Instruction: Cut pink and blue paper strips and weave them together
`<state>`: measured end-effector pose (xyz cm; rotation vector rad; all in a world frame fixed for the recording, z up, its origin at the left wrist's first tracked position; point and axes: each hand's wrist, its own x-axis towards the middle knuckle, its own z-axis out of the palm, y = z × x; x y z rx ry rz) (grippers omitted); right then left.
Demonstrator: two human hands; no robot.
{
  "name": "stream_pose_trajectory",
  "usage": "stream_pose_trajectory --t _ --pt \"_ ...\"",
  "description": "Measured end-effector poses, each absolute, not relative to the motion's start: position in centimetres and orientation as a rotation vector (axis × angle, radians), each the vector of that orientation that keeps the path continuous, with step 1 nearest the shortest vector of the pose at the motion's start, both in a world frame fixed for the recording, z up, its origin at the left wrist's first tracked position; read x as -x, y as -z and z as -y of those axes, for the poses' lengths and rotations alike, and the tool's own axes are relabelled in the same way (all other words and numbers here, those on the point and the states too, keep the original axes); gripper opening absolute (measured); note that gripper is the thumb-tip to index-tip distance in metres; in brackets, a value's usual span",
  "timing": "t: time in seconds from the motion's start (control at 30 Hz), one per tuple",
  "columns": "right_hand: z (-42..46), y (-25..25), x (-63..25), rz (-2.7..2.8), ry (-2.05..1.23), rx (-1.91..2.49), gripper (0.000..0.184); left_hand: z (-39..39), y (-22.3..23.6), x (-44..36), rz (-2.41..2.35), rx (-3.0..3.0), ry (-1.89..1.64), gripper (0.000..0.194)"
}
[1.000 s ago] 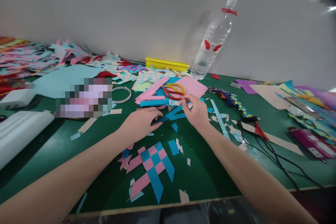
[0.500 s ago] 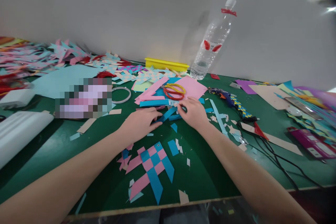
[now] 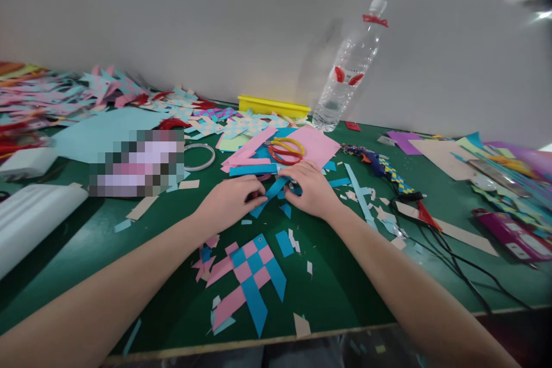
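A blue paper strip (image 3: 276, 188) runs slantwise between my two hands, just above the green table. My left hand (image 3: 235, 198) pinches its lower left end between thumb and fingers. The upper right part is gripped by my right hand (image 3: 311, 188), whose fingers curl over it and hide its end. Nearer to me lies a woven pink and blue paper fish (image 3: 252, 264) with a small eye. Beyond my hands are scissors with red and yellow handles (image 3: 285, 155), resting on pink paper (image 3: 321, 146), and another blue strip (image 3: 253, 170).
A tilted water bottle (image 3: 345, 69) leans against the grey wall. Paper scraps lie around the green table (image 3: 336, 276). On the left are a tape ring (image 3: 200, 157), a blurred-out object (image 3: 138, 167) and heaped strips (image 3: 86, 89); on the right, black cords (image 3: 452, 253) and a purple packet (image 3: 513, 236).
My right hand has shifted slightly left and its fingers have closed farther over the blue strip. The strip's upper end has lifted a little. My left hand has barely moved.
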<state>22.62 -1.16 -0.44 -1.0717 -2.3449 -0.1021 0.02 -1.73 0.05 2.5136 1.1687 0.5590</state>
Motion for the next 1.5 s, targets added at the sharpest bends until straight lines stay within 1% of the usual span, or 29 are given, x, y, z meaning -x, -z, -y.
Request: stream_pose_trajectory --t 0.1,0.2,0.33,0.43,0.47,0.5,0.57,0.63,0.73,0.8,0.93,1.0,1.07,1.2,1.27,1.37,1.5 --pt "1.2 0.6 -22.5 2.311 0.117 1.047 0.026 1.8 -0.1 -0.1 -1.115 -2.524 -0.624 0.020" --pt "1.6 0.4 -22.5 2.178 0.095 0.991 0.031 1.9 -0.3 -0.1 -1.078 -2.509 -0.663 0.018" --pt "2.9 -0.1 -22.0 2.131 -0.091 0.699 0.039 1.9 -0.4 -0.1 -1.050 -2.458 -0.812 0.017" --pt "4.2 -0.4 -20.9 2.045 -0.276 0.621 0.040 1.8 -0.5 0.0 -1.002 -2.419 -0.969 0.035" --pt "4.6 -0.5 -20.5 1.989 -0.349 0.652 0.040 1.8 -0.5 0.0 -0.966 -2.415 -0.988 0.039" --pt "4.9 -0.6 -20.1 1.927 -0.418 0.672 0.038 1.8 -0.6 0.0 -0.925 -2.415 -0.992 0.039" --pt "5.3 -0.7 -19.5 1.824 -0.532 0.713 0.033 1.7 -0.7 0.0 -0.866 -2.412 -0.968 0.030" --pt "5.3 -0.7 -19.3 1.740 -0.593 0.759 0.025 1.7 -0.7 0.0 -0.877 -2.406 -0.938 0.026" --pt "4.7 -0.5 -19.6 1.675 -0.613 0.823 0.017 1.7 -0.8 0.1 -0.980 -2.393 -0.867 0.027" --pt "4.3 -0.5 -19.9 1.710 -0.617 0.850 0.022 1.7 -1.0 0.1 -1.038 -2.373 -0.800 0.026" --pt "3.7 -0.6 -20.4 1.926 -0.591 0.914 0.047 1.6 -1.0 0.3 -1.121 -2.369 -0.711 0.031" --pt "3.5 -0.7 -20.5 2.020 -0.572 0.918 0.052 1.4 -0.8 0.3 -1.147 -2.411 -0.698 0.032" --pt "3.4 -0.7 -20.5 2.043 -0.572 0.911 0.048 1.4 -0.6 0.4 -1.153 -2.462 -0.687 0.032" --pt "3.1 -0.3 -20.7 1.966 -0.553 0.987 0.018 1.4 -0.5 0.4 -1.141 -2.478 -0.678 0.033" --pt "2.9 -0.1 -20.8 1.918 -0.512 1.037 0.011 1.4 -0.6 0.4 -1.158 -2.414 -0.704 0.029" --pt "2.6 0.2 -20.9 1.844 -0.491 1.065 0.011 1.4 -0.8 0.5 -1.171 -2.250 -0.770 0.029" --pt "2.4 0.5 -21.0 1.762 -0.546 1.047 0.019 1.5 -1.1 0.7 -1.196 -2.128 -0.793 0.027"
